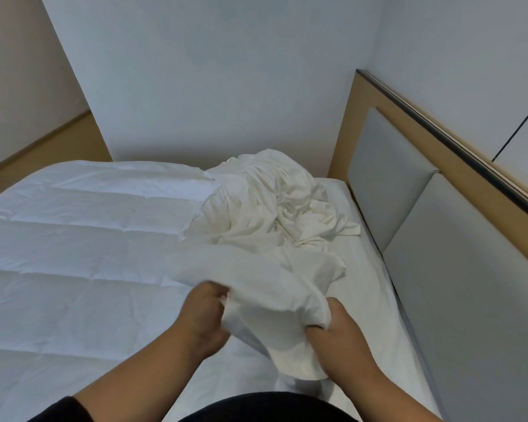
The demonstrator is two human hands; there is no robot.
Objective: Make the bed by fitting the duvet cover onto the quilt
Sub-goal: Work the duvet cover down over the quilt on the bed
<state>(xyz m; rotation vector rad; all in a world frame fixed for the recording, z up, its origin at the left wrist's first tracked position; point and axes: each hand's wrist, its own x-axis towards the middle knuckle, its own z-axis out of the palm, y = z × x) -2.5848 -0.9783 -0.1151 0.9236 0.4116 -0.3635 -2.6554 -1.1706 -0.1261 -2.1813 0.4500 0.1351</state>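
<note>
A white stitched quilt (pixel 83 248) lies spread flat over the left and middle of the bed. A cream-white duvet cover (pixel 265 214) sits bunched in a heap at the head end, with one part drawn toward me. My left hand (pixel 206 315) grips a fold of that part from the left. My right hand (pixel 339 333) grips the cover's bunched edge from the right, fingers curled into the cloth. Between my hands the fabric hangs in a loose fold just above the bed.
A padded grey headboard (pixel 439 239) in a tan wooden frame runs along the right side. White walls (pixel 211 86) close off the far side of the bed. A strip of tan floor (pixel 43 147) shows at the far left.
</note>
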